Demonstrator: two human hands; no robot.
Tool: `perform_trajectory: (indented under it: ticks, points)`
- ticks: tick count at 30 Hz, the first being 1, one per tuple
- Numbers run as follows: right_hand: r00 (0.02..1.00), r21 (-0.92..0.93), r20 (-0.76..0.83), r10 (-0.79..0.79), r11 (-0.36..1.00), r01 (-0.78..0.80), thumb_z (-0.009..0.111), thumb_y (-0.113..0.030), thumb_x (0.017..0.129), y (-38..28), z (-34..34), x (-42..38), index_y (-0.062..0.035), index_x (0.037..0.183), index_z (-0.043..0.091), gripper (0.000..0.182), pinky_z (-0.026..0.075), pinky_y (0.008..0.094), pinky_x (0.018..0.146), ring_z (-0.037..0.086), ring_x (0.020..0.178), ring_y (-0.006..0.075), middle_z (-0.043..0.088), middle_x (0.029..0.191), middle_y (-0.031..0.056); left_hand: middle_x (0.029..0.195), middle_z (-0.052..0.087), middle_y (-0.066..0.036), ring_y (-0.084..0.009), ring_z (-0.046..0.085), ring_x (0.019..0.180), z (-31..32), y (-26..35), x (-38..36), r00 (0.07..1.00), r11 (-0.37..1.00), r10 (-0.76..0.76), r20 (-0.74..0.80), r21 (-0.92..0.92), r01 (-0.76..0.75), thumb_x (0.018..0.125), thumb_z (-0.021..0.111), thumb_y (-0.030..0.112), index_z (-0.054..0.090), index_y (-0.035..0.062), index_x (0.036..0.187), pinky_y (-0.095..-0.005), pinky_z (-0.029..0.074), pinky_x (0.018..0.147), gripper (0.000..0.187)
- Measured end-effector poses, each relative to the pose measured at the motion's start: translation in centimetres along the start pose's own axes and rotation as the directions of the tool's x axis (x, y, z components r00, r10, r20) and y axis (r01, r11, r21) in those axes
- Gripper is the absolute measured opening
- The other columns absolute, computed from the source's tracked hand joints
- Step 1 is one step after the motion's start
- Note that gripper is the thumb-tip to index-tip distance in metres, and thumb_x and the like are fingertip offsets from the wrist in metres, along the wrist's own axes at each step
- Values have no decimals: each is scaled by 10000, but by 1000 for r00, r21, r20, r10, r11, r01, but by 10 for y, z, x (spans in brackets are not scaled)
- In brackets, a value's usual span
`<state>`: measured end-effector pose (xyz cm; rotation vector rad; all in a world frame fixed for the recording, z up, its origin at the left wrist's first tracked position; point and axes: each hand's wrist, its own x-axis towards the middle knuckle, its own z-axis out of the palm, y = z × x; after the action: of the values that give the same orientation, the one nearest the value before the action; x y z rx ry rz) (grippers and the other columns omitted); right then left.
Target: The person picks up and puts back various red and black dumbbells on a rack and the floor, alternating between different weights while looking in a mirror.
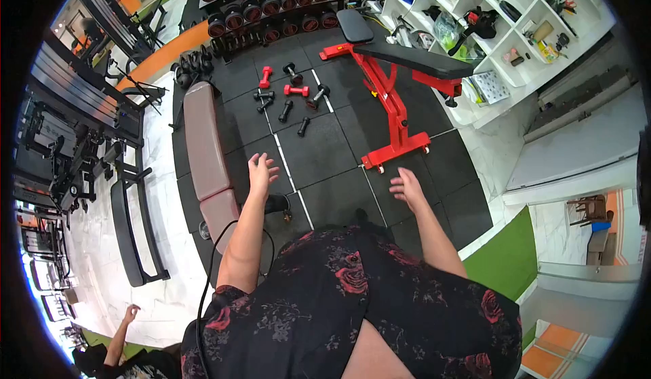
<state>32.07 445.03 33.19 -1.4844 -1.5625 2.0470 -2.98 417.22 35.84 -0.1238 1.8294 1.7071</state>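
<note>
Both arms reach forward over the dark floor mat, with nothing held. My left hand (262, 174) is open with its fingers apart, just right of the brown padded bench (207, 138). My right hand (408, 188) is open too, below the foot of the red-framed bench (400, 118). Farther forward, several small dumbbells lie on the mat, among them a red one (296, 91), another red one (266, 76) and a black one (303, 127). Neither hand touches them.
A dumbbell rack (271, 6) stands at the far end. White shelves (525, 30) with assorted items are at the upper right. Gym machines (74, 169) and a black bench (127, 233) stand at left. Another person's arm (121, 335) shows at the lower left.
</note>
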Motion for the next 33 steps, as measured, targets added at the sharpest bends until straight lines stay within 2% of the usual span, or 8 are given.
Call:
perform_trajectory:
  ticks: [1,6,10,15,19,22,29,33]
  points:
    - [1000,-4,9,6,1000,-6,495,-504,963,-20,-5,18,-138,1363,408,549,491,321,655,645,800,181,632,1044,88,1161,574,-125,-203,638,853,19,4,-2,1000,1000,-5,-11,-1,5,950,545,382,253,114,1434,-364,506,734,626]
    - [969,-76,120,-216,971,226,510,-474,972,-115,-20,88,-116,1375,378,555,504,281,624,652,768,153,642,1007,86,1138,586,-118,-193,644,845,105,14,7,999,1000,29,29,5,-29,962,542,356,205,120,1456,-334,511,692,642]
    - [967,1,161,-200,979,202,480,-450,993,-150,-15,122,-133,1402,353,533,504,307,672,660,822,174,635,1058,93,1117,595,-108,-195,653,843,142,28,39,998,998,55,23,16,-55,970,544,348,196,126,1458,-326,511,674,640]
    - [970,-11,212,-121,992,126,519,-469,969,-166,-9,169,-107,1416,324,608,511,288,643,662,802,175,641,1041,113,1060,599,-86,-203,656,829,173,48,93,999,999,40,-30,-20,-41,963,558,336,196,115,1456,-328,511,674,650]
    - [973,-49,216,-84,994,97,536,-476,958,-196,-9,217,-114,1430,307,637,504,301,652,656,807,172,638,1038,105,1100,586,-99,-234,652,876,199,60,149,998,999,-20,-52,-47,18,952,555,336,187,115,1464,-383,518,717,669]
    - [982,-85,172,-84,991,100,485,-438,993,-235,0,261,-138,1419,332,543,498,317,703,641,840,172,623,1062,87,1134,584,-111,-241,656,873,217,80,204,999,997,-32,-28,-74,29,950,557,343,178,126,1465,-384,523,717,675]
    - [978,-116,205,-25,992,50,494,-451,986,-334,71,370,-138,1427,324,568,495,322,705,645,839,178,629,1055,88,1136,591,-115,-234,662,851,216,182,337,998,995,57,-40,-76,-60,947,575,326,181,134,1461,-361,529,683,675]
    - [975,-155,220,-24,986,59,490,-445,990,-384,107,431,-136,1433,319,567,495,325,708,647,842,183,628,1058,89,1107,596,-105,-213,665,843,205,209,397,990,996,71,-124,-47,-77,950,575,318,181,117,1462,-318,525,657,677]
